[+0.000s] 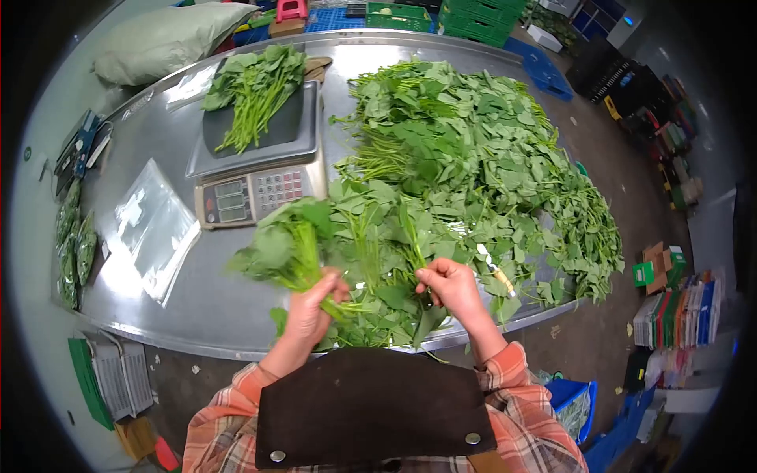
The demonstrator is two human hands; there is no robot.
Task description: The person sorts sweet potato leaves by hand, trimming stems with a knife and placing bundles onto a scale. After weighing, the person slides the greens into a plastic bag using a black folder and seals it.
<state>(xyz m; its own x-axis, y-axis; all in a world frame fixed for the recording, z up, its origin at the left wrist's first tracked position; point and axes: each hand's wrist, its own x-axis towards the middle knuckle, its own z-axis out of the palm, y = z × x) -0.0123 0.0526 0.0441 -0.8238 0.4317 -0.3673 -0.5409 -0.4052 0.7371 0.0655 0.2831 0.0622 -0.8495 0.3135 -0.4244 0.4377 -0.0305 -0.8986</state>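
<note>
My left hand [313,303] is closed round the stems of a bunch of leafy greens [288,248], whose leaves spread up and to the left, partly blurred. To its right, my right hand [448,285] pinches a few leafy stems [412,236] over the pile. A large heap of loose greens [473,142] covers the middle and right of the metal table [229,296]. On the scale [264,189] at the upper left lies another bunch of greens [259,94]. A small tool with a yellowish handle [503,281] rests among the leaves right of my right hand.
Clear plastic bags [154,229] lie on the left of the table, with bagged greens [71,244] at its left edge. A large pale sack [162,43] and green crates [479,22] stand beyond the far edge. A blue bin [574,406] is at the lower right.
</note>
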